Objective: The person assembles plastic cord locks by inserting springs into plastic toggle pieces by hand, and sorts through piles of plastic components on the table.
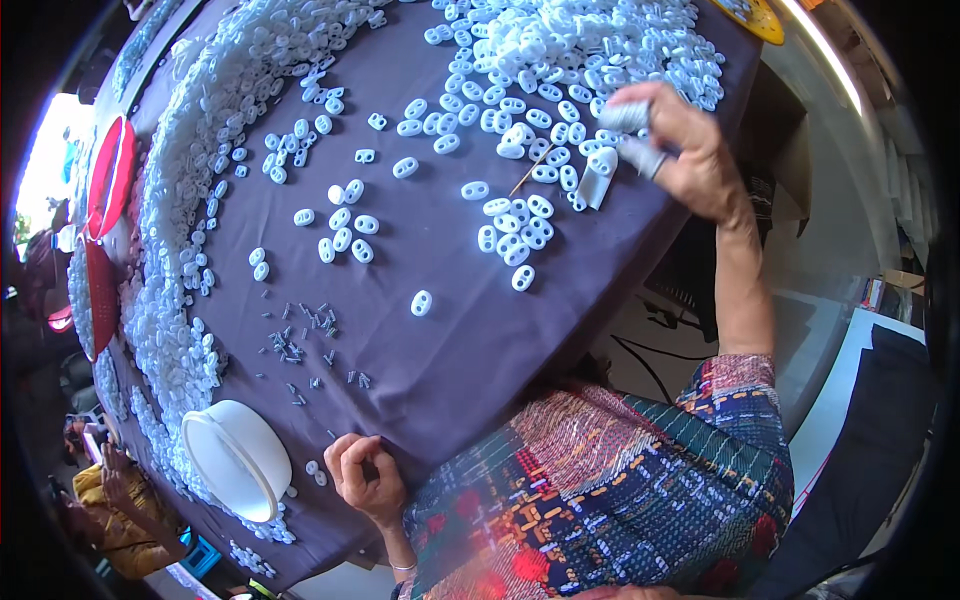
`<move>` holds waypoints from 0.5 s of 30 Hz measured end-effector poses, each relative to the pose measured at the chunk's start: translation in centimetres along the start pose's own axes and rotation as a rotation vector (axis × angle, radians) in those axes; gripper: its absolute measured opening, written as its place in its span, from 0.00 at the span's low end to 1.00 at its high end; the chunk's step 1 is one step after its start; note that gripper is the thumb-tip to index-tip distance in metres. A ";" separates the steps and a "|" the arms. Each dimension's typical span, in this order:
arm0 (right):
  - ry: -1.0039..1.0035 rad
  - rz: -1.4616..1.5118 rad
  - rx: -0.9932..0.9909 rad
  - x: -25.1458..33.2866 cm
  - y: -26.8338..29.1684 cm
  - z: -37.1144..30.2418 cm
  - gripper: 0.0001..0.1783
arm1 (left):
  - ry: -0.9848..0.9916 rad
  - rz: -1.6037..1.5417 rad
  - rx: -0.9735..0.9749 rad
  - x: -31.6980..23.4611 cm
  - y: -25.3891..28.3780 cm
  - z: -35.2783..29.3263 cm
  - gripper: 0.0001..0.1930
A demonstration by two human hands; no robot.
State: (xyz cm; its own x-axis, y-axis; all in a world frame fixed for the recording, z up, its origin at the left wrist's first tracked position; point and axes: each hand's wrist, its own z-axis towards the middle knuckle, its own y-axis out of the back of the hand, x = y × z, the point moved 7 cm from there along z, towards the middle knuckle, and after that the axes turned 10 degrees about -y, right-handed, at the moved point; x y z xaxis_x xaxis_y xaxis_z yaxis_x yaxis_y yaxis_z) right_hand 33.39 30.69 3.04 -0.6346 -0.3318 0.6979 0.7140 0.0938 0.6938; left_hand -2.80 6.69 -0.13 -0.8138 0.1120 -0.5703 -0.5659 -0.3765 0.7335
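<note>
nearest: left hand (368,482) rested at the edge of the table (420,385), fingers curled; whether anything is gripped cannot be told. just beyond, a white tub (268,440) is tilted toward the left. dark pins (290,350) are strewn past it, apparently unused. mid-table, a small pile of two-holed white pieces (515,230) is set apart; whether finished cannot be told. right hand (692,150), two fingers wrapped, is held above a pale strip (593,188), grip parted. farthest: large heap (600,45); much is judged left.
</note>
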 end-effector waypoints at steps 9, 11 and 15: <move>0.195 -0.283 -0.203 2.8 -4.6 -4.1 0.18 | 0.030 -0.008 0.026 0.2 0.0 -0.2 0.08; 0.218 -0.284 -0.235 3.5 -4.6 -4.3 0.18 | 0.035 -0.013 0.013 0.4 0.0 -0.3 0.08; 0.256 -0.216 -0.302 3.0 -3.1 -4.1 0.15 | -0.013 0.028 0.005 0.1 0.0 -0.1 0.09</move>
State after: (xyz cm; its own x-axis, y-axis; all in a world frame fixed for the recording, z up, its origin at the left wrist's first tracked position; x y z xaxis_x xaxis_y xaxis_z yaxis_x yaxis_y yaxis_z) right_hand 30.44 25.53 2.24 -0.7124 -0.5383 0.4502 0.6515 -0.2691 0.7093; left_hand -2.88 6.57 -0.19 -0.8310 0.1139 -0.5446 -0.5436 -0.3747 0.7511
